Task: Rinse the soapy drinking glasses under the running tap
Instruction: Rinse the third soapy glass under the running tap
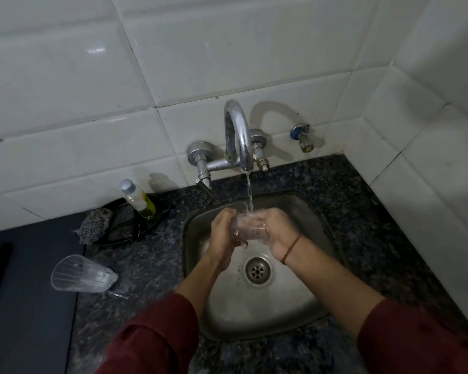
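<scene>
A clear drinking glass (247, 228) is held over the steel sink (289, 303), right under the chrome tap (237, 136). A thin stream of water (250, 194) runs from the spout onto the glass. My left hand (223, 236) grips the glass from the left and my right hand (278, 234) grips it from the right, fingers wrapped around it. A second clear glass (83, 273) lies on its side on the dark granite counter, left of the sink.
A soap bottle (137, 197) stands in a black dish (130, 225) with a scrub pad (93, 225) at the back left. A small wall valve (303, 137) sits right of the tap. The sink drain (257, 270) lies below my hands. White tiled walls close the back and right.
</scene>
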Motion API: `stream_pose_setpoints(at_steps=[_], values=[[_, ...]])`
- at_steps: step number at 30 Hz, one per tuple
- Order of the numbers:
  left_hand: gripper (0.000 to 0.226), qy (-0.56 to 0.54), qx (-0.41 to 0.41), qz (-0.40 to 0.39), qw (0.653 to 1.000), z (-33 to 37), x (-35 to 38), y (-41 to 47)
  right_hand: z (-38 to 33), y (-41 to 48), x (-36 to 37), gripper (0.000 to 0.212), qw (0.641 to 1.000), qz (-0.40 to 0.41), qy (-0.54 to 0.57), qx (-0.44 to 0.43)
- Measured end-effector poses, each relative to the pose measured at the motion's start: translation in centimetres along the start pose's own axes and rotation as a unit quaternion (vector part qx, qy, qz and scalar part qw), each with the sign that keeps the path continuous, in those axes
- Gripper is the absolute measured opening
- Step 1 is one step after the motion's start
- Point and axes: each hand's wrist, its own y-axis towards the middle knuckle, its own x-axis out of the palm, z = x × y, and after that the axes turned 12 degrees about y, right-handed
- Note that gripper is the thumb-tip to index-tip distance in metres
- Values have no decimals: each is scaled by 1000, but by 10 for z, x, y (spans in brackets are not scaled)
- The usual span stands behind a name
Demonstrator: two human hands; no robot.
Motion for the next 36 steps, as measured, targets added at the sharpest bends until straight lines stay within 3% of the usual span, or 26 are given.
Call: stream_pose_setpoints(at_steps=[2,4,5,8,10,11,13,16,19,21,24,28,30,33,36], values=[[31,-13,-8,18,1000,1,1,-2,3,-5,4,29,997,55,46,-32],[40,-35,-39,-2,999,4,3,-5,15,-15,3,18,982,106,-16,-155],[45,-55,-63,-23,996,5,3,-7,21,-21,-2,22,963,127,-64,-229],[53,-150,-126,-37,980,-3,5,-11,43,-30,-11,76,899,159,-199,-356],[54,-194,-143,-39,970,-12,8,-13,50,-25,-13,99,911,113,-204,-339],[53,-199,-152,-43,967,-14,11,-16,51,-23,-12,100,924,79,-185,-325],[51,-182,-154,-65,969,-17,12,-20,53,-20,-11,88,933,53,-164,-316],[48,-125,-129,-82,980,-13,7,-26,51,-2,-20,72,943,102,-133,-288],[45,-83,-83,-68,991,-7,1,-28,55,24,-27,75,984,109,29,-139],[40,-10,-62,-77,995,-3,5,-26,60,33,-29,68,983,124,106,-87],[35,88,-40,-73,993,6,15,-29,59,42,-29,41,971,130,196,-46],[32,150,11,-48,988,11,23,-37,51,53,-30,29,963,116,242,26],[32,175,45,-26,983,12,23,-40,50,58,-27,34,959,136,248,30],[31,200,78,16,977,7,22,-41,55,74,-24,77,955,161,250,17],[23,273,135,74,950,-2,25,-41,47,59,-5,62,944,233,229,-41]])
